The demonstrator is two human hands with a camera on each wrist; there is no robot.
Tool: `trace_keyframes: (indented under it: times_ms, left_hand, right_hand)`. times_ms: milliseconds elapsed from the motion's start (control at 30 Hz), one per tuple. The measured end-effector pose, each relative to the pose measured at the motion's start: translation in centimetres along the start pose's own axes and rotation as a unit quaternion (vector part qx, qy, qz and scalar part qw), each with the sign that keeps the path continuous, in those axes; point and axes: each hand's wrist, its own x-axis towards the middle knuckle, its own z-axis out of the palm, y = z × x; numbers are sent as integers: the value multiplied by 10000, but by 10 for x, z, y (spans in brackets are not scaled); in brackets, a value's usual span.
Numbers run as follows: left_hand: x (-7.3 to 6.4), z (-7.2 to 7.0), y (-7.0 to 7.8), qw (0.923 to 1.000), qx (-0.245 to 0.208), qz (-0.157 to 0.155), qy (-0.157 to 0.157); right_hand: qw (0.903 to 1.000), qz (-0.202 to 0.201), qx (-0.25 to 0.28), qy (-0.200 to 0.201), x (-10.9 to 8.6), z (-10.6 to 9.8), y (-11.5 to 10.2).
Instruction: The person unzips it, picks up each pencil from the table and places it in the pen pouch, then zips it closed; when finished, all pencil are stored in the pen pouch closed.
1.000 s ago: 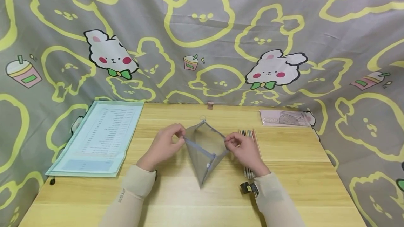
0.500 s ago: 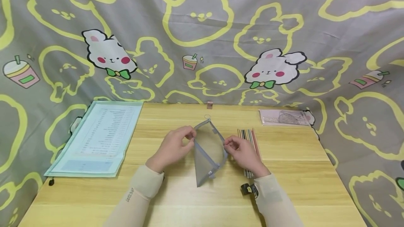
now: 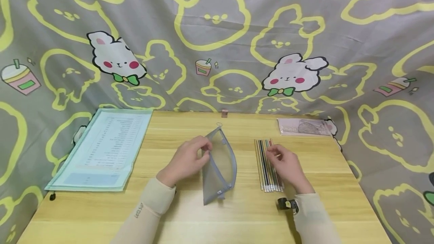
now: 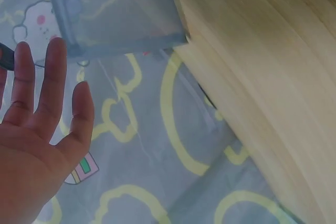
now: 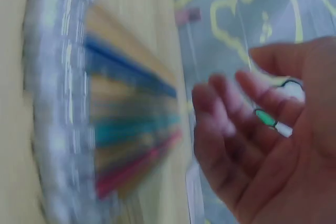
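Note:
A grey see-through zip pouch (image 3: 211, 185) is held up at the middle of the table, its zipped mouth gaping. My left hand (image 3: 185, 162) pinches one side of that mouth between thumb and index finger. In the left wrist view the pouch (image 4: 123, 11) fills the top, while the other fingers of this hand (image 4: 44, 129) are stretched out. Several pencils (image 3: 263, 165) lie in a row to the right, silvery ends towards me. Just over their right side hovers my right hand (image 3: 288, 165), fingers loosely bent and holding nothing. The pencils (image 5: 131, 124) are blurred in the right wrist view.
A light green document folder (image 3: 101, 150) with a printed sheet lies at the left. At the back right is a flat clear packet (image 3: 289, 127) with see-through pieces in it. A patterned curtain (image 3: 217, 97) hangs along the table's back and sides.
My right hand has let go of the pouch and moved right over the pencils. The left hand shifted slightly right with the pouch, whose free side now bows outward.

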Motion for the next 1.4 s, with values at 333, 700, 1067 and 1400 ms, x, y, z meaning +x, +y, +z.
trace_keyframes:
  times_ms: [333,700,1067,1400]
  left_hand:
    - [0,4,1,9999,-58,128,-45]
    - [-2,7,4,9999,-15,77,-68]
    - [-3,8,6,9999,-7,58,-125]
    - [-2,7,6,9999,-95,40,-132]
  right_hand:
    - [9924,513,-1116,124,1,-16,30]
    - [9905,635,-1218,-27,4,-10,30]
    - [9885,714,-1334,-49,7,-6,28]
    - [9841,983,-1456,-239,10,-6,24]
